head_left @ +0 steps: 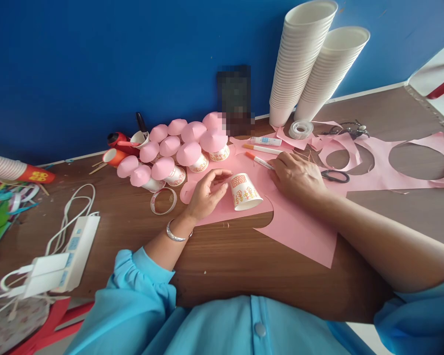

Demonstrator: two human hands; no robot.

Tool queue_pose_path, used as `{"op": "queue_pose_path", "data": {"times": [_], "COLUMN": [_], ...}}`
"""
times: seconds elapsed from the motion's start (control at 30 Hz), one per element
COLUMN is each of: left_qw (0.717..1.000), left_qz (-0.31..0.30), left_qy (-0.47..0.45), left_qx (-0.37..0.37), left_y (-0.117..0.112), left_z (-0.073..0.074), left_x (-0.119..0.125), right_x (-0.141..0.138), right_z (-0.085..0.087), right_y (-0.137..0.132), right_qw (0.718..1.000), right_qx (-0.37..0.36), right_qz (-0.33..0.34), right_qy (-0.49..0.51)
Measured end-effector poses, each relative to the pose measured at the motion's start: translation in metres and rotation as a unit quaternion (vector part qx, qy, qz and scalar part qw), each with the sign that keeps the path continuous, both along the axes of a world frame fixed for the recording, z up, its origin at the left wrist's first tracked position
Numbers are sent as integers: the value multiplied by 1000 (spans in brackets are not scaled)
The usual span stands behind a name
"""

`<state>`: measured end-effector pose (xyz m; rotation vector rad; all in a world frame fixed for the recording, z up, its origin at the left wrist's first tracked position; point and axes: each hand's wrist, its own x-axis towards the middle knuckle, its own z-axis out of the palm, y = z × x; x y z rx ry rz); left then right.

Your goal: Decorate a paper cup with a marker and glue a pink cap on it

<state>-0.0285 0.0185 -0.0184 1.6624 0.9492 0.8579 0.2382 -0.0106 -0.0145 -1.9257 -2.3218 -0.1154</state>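
A white paper cup (246,191) with a red hatched patch and orange flowers drawn on it stands upside down, slightly tilted, on pink paper (303,229). Beside its left side is my left hand (210,195), fingers apart and curved, holding nothing. Farther right, my right hand (296,172) is palm down with its fingers closed at one end of an orange-tipped marker (258,160). Its fingertips are partly hidden. Another orange marker (262,149) and a glue tube (265,141) lie just behind. Black scissor handles (335,176) show by my right wrist.
Several decorated cups with pink cone roofs (188,154) stand behind my left hand. Two tall stacks of cups (303,54) lean near the blue wall, by a tape roll (301,129). Cut pink paper (383,167) lies right; a power strip (77,251) and cut paper ring (163,200) are left.
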Motion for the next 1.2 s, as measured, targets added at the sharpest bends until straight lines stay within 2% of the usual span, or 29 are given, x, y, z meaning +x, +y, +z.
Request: {"op": "queue_pose_path", "data": {"times": [0.2,0.37,0.47,0.57,0.63,0.73,0.83,0.93,1.07,1.2], "left_qw": [1000,998,995,991,988,985,985,986,988,987], "left_qz": [17,39,61,89,102,101,82,63,62,54], "left_qy": [9,12,8,-8,-29,-59,-69,-71,-54,-18], "left_qx": [21,45,74,99,110,124,137,138,134,149], "left_y": [0,0,1,2,2,1,-1,-3,-3,-3], "left_z": [0,0,0,0,2,7,12,12,9,6], "left_x": [-1,-1,-1,-2,-2,-1,0,1,2,2], "right_x": [-2,-2,1,5,6,5,3,1,1,3], "right_z": [7,2,-5,-8,-8,-6,-5,-7,-8,-8], "right_y": [2,2,2,2,2,-1,-5,-7,-6,-2], "right_qw": [999,999,1000,995,984,952,929,922,930,960], "right_qx": [-39,-36,2,77,123,162,192,209,204,179], "right_qz": [-11,-15,-9,-11,25,127,188,213,203,107], "right_qy": [-20,-25,-7,57,128,228,255,248,230,188]}}
